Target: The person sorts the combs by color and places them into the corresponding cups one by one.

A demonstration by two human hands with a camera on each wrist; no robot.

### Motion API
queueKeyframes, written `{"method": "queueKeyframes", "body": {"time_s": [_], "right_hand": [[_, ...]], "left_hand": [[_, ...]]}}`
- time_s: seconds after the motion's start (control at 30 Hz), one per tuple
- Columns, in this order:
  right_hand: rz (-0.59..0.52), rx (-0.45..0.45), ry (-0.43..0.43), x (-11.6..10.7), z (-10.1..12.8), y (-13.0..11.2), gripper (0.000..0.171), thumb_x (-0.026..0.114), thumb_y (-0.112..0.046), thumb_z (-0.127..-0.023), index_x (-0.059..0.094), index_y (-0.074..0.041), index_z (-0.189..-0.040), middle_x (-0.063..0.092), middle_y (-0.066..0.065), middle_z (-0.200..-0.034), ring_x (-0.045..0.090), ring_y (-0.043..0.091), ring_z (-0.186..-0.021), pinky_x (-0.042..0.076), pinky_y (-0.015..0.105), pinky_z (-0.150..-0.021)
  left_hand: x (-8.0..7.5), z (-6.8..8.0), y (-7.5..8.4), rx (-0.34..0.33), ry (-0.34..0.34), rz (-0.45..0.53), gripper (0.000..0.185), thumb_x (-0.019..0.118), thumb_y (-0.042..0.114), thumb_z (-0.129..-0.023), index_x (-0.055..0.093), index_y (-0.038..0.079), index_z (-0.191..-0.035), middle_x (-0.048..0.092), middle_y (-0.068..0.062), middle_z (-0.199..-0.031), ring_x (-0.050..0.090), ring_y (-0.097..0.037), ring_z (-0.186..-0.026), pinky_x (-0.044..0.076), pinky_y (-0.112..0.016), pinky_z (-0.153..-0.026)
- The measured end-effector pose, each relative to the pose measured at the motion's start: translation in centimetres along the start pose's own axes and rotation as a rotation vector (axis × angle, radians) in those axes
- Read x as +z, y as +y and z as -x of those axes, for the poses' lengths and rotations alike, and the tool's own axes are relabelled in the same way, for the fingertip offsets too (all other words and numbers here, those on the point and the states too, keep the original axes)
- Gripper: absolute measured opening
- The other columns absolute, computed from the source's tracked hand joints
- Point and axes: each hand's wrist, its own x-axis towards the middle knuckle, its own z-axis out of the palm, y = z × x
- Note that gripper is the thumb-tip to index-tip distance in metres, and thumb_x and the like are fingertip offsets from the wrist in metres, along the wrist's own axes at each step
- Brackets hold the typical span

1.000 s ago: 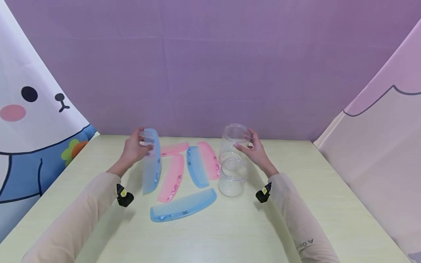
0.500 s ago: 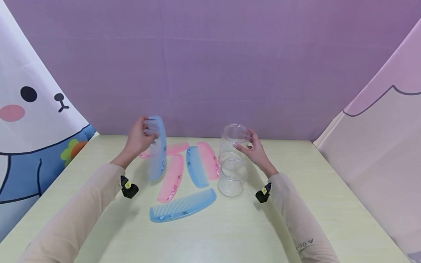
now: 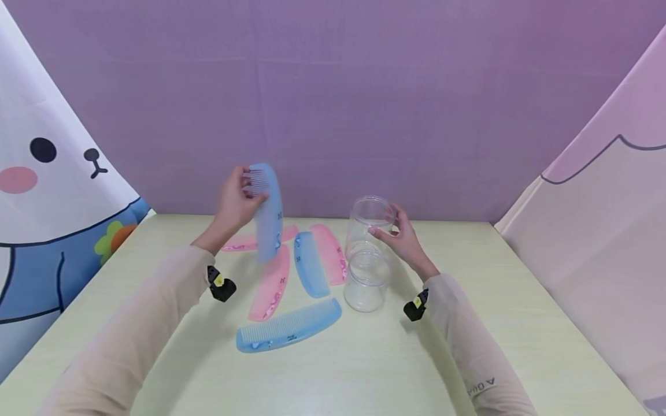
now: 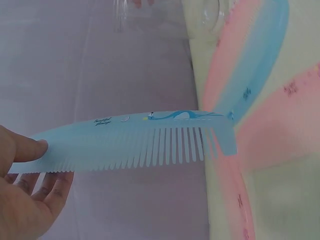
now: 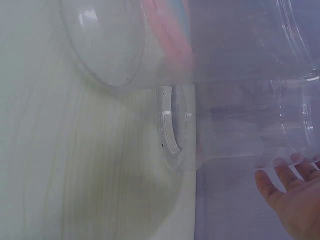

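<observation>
My left hand (image 3: 236,199) pinches a light blue comb (image 3: 272,216) near one end, thumb on one face and fingers on the other. The comb hangs upright above the table, teeth towards the palm; in the left wrist view its printed swan-like design (image 4: 185,115) shows. My right hand (image 3: 408,247) holds the far clear plastic jar (image 3: 359,231) at its right side, thumb in front and fingers around the back. Just before it stands a second clear jar (image 3: 365,296), overlapping it in the head view. Both jars appear see-through with nothing inside.
On the table (image 3: 312,387) lie a pink comb (image 3: 241,244) at the back, another pink comb (image 3: 270,289), a blue comb (image 3: 310,264) beside a third pink comb (image 3: 334,254), and a blue comb (image 3: 291,327) in front. A purple cloth (image 3: 364,104) hangs behind.
My left hand has lifted the blue comb up from the left side of the table and carried it to the right. The right hand and both jars have stayed in place.
</observation>
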Motion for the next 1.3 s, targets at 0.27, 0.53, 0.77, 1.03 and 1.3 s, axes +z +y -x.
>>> {"method": "queueKeyframes", "body": {"time_s": [0.27,0.53,0.77,1.03,1.3], "right_hand": [[0.004,-0.011,0.003,0.0,0.0,0.0,0.083,0.066,-0.017,-0.083,0.012,-0.003,-0.144,0.026,0.022,-0.146,0.031,0.038,-0.131,0.029,0.054,-0.105],[0.004,-0.013,0.002,0.0,0.0,0.0,0.083,0.066,-0.018,-0.083,0.012,-0.003,-0.144,0.025,0.022,-0.146,0.03,0.038,-0.131,0.029,0.054,-0.105],[-0.006,-0.005,0.0,0.0,-0.1,0.1,0.083,0.066,-0.017,-0.083,0.012,-0.005,-0.144,0.025,0.021,-0.147,0.03,0.037,-0.132,0.03,0.052,-0.105],[-0.007,0.0,-0.006,-0.1,-0.1,0.1,0.083,0.066,-0.017,-0.083,0.01,-0.006,-0.145,0.023,0.019,-0.148,0.028,0.037,-0.134,0.03,0.052,-0.106],[0.011,0.021,0.003,0.0,0.0,0.0,0.083,0.066,-0.02,-0.083,0.012,-0.007,-0.144,0.025,0.018,-0.148,0.029,0.036,-0.133,0.03,0.052,-0.106]], "left_hand": [[1.8,-0.7,1.4,0.033,0.024,0.142,0.052,0.061,-0.002,-0.082,0.033,-0.003,-0.125,0.053,-0.025,-0.124,0.058,-0.037,-0.095,0.05,-0.045,-0.088],[3.4,-1.4,3.0,0.109,0.069,0.262,0.049,0.062,-0.003,-0.08,0.036,-0.002,-0.122,0.057,-0.022,-0.12,0.06,-0.034,-0.089,0.052,-0.038,-0.082],[5.0,-1.9,4.8,0.206,0.098,0.322,0.046,0.062,-0.004,-0.08,0.037,-0.002,-0.118,0.058,-0.019,-0.118,0.06,-0.031,-0.084,0.052,-0.034,-0.076],[6.8,-2.0,6.8,0.339,0.137,0.386,0.042,0.063,-0.001,-0.081,0.041,-0.001,-0.116,0.059,-0.018,-0.114,0.062,-0.031,-0.085,0.053,-0.03,-0.072],[8.3,-1.9,8.9,0.364,0.17,0.47,0.042,0.063,-0.004,-0.08,0.041,-0.005,-0.116,0.059,-0.022,-0.115,0.063,-0.035,-0.087,0.055,-0.036,-0.072]]}}
